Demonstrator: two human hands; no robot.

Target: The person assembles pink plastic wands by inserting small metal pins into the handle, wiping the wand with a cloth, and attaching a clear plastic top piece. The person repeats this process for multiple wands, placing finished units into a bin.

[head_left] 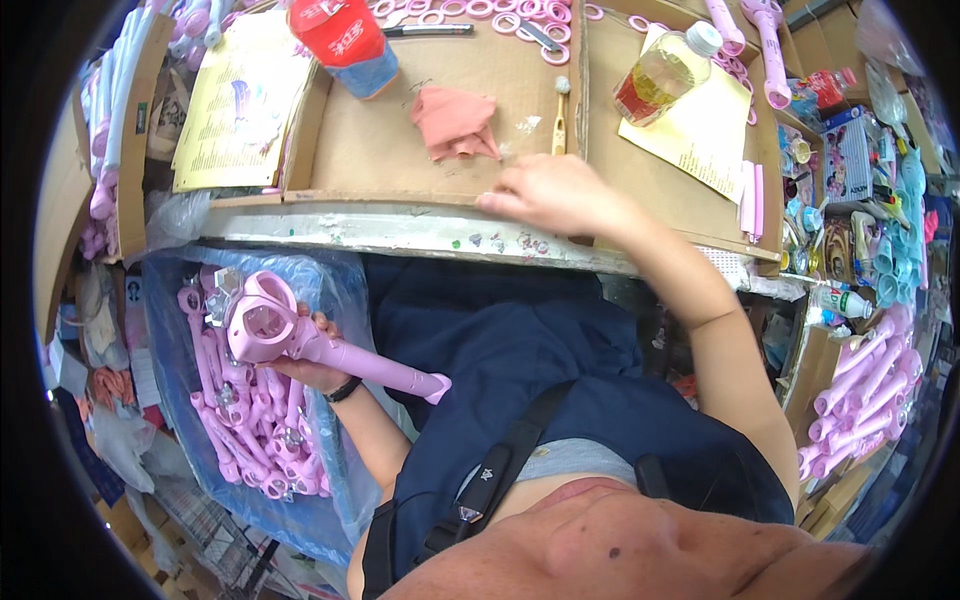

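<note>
So, over to the left hand [318,372], fingers wrapped around a pink wand [345,357] at the neck, its hollow head tipped out over the blue-lined bin [352,480]. A clear faceted piece [222,292] sits right by that head, but whether it is attached, I can't tell. And the right hand [545,195]? Palm down at the near edge of the counter [430,230], fingers loosely bent, what's beneath them hidden, so no calling a grip. As for progress, judging loosely: 1 wand in hand, a heap of wands [260,430] under the left hand, some showing clear pieces, and a pile of pink handles [865,390] well off to the right hand's side; which are finished, nobody can say from this. Beyond the right hand lie loose pink rings [505,22]. Crowding the way there: a salmon cloth [455,120] just ahead, a brush [561,120] right by the knuckles, a bottle [660,80] further right on a yellow sheet [700,135], and a red-and-blue container [345,50] far to the left, next to a black pen [428,30].
</note>
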